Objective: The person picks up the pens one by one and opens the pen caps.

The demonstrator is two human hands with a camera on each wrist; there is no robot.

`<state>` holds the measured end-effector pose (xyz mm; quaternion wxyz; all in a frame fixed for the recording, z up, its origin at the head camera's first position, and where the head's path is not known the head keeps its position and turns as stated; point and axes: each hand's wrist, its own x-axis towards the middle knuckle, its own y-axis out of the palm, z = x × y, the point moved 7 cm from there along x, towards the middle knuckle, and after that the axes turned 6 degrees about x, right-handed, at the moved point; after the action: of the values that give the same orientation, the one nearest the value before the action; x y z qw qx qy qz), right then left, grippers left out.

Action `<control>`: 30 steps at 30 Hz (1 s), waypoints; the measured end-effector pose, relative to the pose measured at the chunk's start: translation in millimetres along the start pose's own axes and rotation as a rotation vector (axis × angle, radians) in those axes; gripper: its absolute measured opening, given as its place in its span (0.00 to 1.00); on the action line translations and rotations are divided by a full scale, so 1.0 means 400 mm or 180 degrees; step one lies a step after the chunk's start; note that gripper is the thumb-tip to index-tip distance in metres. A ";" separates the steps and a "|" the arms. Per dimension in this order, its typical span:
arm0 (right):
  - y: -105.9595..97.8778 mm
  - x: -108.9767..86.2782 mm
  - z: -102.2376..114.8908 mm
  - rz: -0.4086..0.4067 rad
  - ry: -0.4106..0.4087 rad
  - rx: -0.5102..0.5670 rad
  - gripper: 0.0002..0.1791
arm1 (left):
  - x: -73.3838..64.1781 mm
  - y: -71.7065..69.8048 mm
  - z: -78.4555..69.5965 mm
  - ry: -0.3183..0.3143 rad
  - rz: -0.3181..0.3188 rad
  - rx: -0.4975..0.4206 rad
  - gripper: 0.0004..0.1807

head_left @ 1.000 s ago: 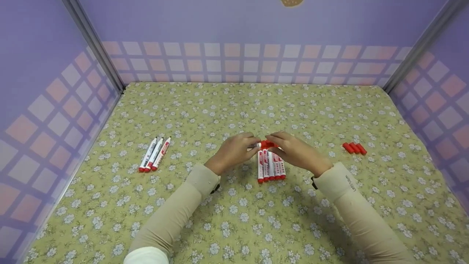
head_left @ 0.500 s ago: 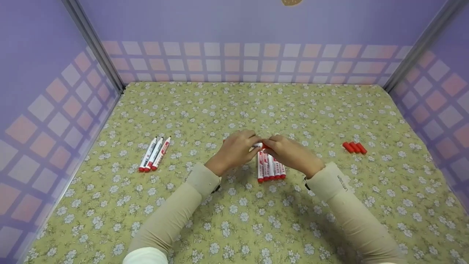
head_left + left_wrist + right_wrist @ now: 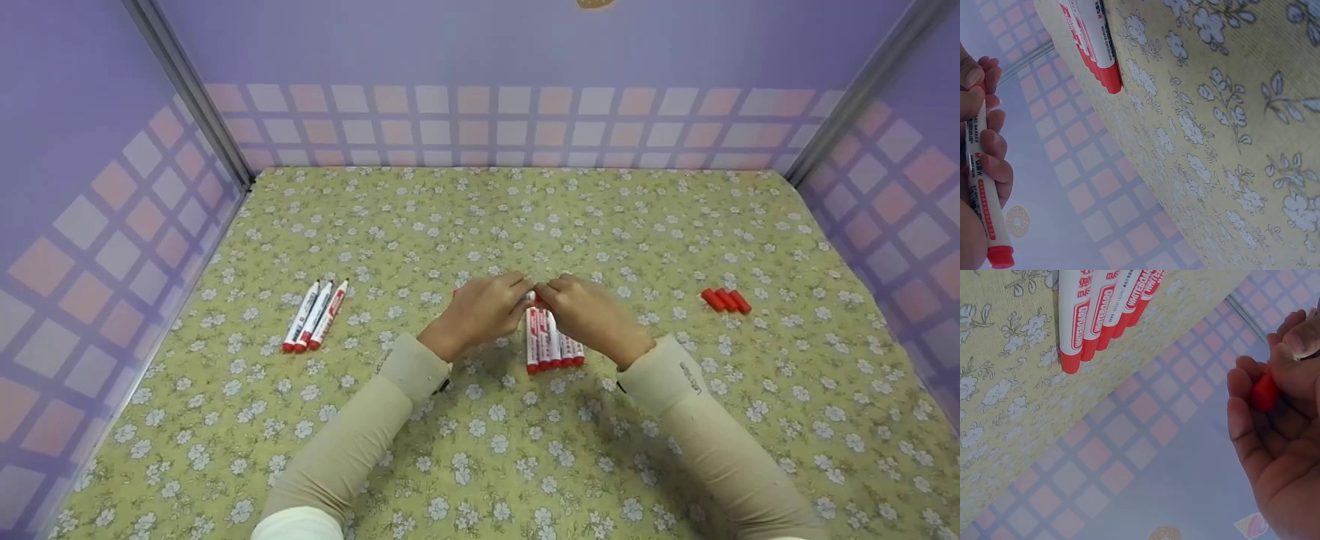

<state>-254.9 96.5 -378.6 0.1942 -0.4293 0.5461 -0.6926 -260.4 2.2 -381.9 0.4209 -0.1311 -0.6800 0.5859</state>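
Observation:
My left hand (image 3: 482,309) grips a white whiteboard marker (image 3: 986,188) with red lettering, its red end sticking out past the palm in the left wrist view. My right hand (image 3: 589,316) pinches a red marker cap (image 3: 1265,392) at the marker's other end. The two hands meet fingertip to fingertip, so the join of cap and marker is mostly hidden. Just below them, several capped whiteboard markers (image 3: 533,341) lie side by side in a row on the cloth, red ends toward me. The right hand covers part of that row.
Three uncapped markers (image 3: 307,315) lie on the left, tips pointing away. Three loose red caps (image 3: 726,301) lie together on the right. A flowered cloth (image 3: 450,435) covers the table, and purple panels (image 3: 480,45) enclose its back and sides.
My right hand has moved left and closed up against the left hand, bringing the red cap to the marker's end. The left hand has barely moved; the laid-out markers and caps stay put.

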 end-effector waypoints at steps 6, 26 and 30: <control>0.000 0.000 0.006 -0.0252 -0.0111 -0.0111 0.03 | -0.002 0.000 0.004 -0.0042 0.0023 -0.0032 0.14; 0.007 -0.011 -0.005 -0.0432 -0.0107 -0.0108 0.04 | -0.006 0.026 0.024 -0.0328 0.0351 -0.0508 0.15; 0.007 -0.014 -0.013 -0.0354 -0.0027 -0.0093 0.04 | -0.014 0.025 0.033 -0.0331 0.0360 -0.0572 0.14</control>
<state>-256.6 102.9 -383.6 0.1515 -0.4647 0.5306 -0.6925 -269.7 -7.8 -392.9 0.3378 -0.1759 -0.7422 0.5514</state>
